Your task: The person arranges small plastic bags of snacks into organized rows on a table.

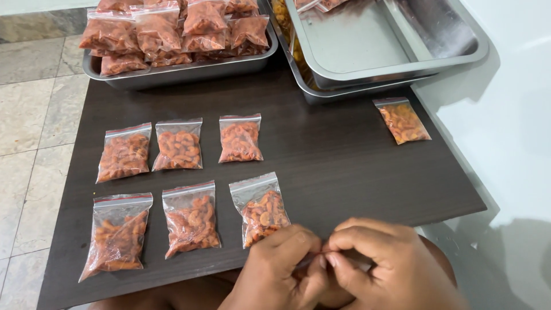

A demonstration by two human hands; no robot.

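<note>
My left hand [278, 270] and my right hand [384, 264] meet at the near edge of the dark brown table [344, 166], fingertips pinched together on a small clear bag that is almost wholly hidden between them. Just beyond my left hand lies a small zip bag of orange snacks [261, 209]. Two more bags [191, 218] [117, 235] lie to its left in the near row. Behind them is a second row of three bags [239, 139] [178, 144] [124, 152]. One bag [403, 120] lies apart at the far right.
A steel tray [172, 72] piled with several filled bags stands at the far left. Stacked steel trays [396, 66] sit at the far right, the top one nearly bare. Tiled floor lies to the left, a white surface to the right.
</note>
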